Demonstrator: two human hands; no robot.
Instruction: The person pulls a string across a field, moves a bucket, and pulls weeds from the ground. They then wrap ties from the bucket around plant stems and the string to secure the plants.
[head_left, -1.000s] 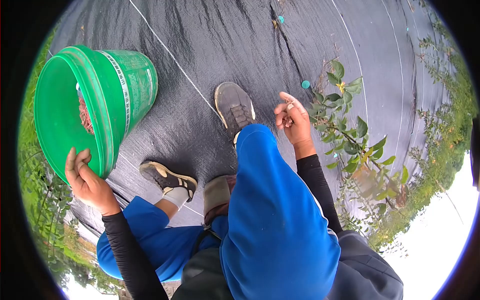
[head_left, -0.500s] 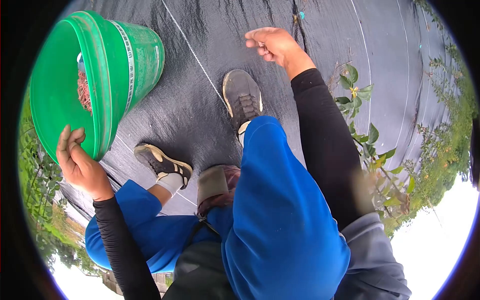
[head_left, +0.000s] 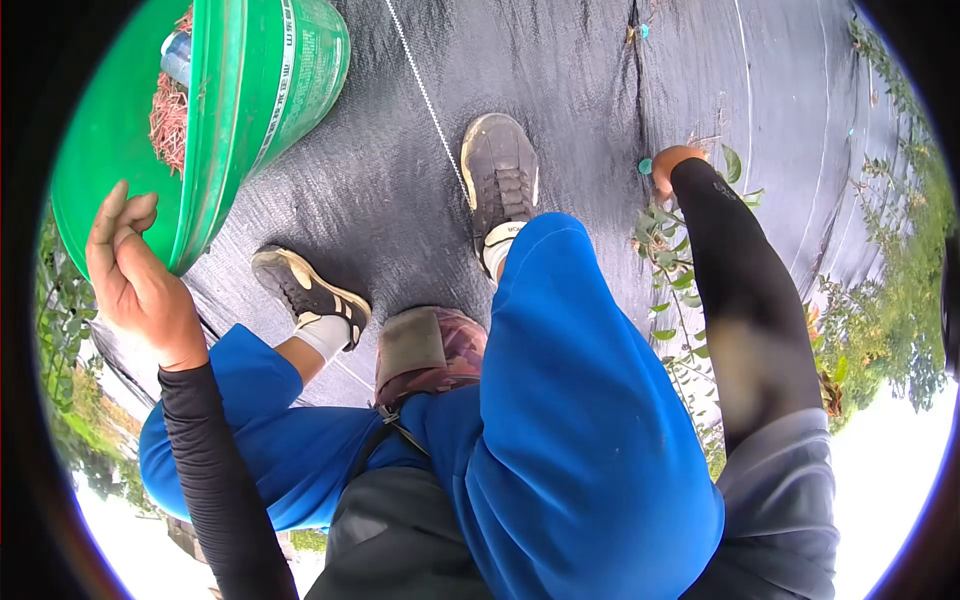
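By the rim of the green bucket (head_left: 240, 100), the left hand (head_left: 140, 275) has half-open, loosely curled fingers, contact unclear; red sticks (head_left: 168, 128) lie inside. Near a leafy plant (head_left: 682, 278), the right hand (head_left: 674, 172) hides its fingers; their grip cannot be told.

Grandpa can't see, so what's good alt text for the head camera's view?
A person's left hand is by the rim of a green bucket with reddish bits inside, while the right hand, partly hidden, is beside a leafy plant over black ground sheeting.
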